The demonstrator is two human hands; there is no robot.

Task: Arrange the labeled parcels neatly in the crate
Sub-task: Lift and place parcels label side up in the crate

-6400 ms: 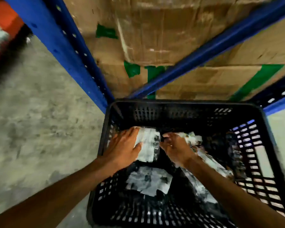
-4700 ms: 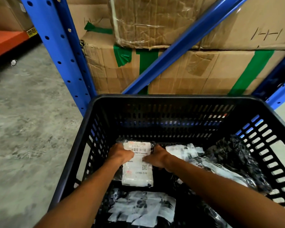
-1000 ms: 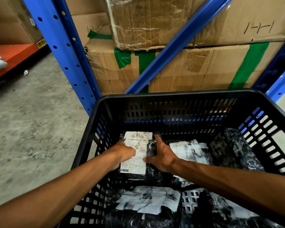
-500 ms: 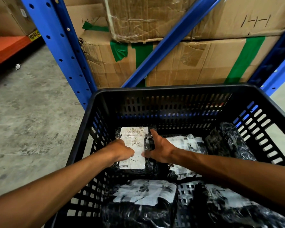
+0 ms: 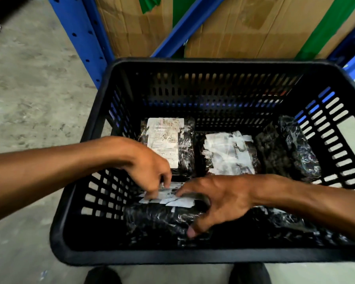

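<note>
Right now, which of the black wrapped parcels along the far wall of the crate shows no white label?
The far-right parcel, beside the crate's right wall. The far-left parcel and the middle parcel both show white labels on top; it shows only black wrap.

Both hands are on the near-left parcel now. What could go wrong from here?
1. The near parcel's label looks torn into strips; the left hand pinching it may rip it further.
2. Shifting the near parcel forward could nudge the placed far-left parcel out of line.
3. The right hand hides the parcels beneath, so snags go unseen.
</note>
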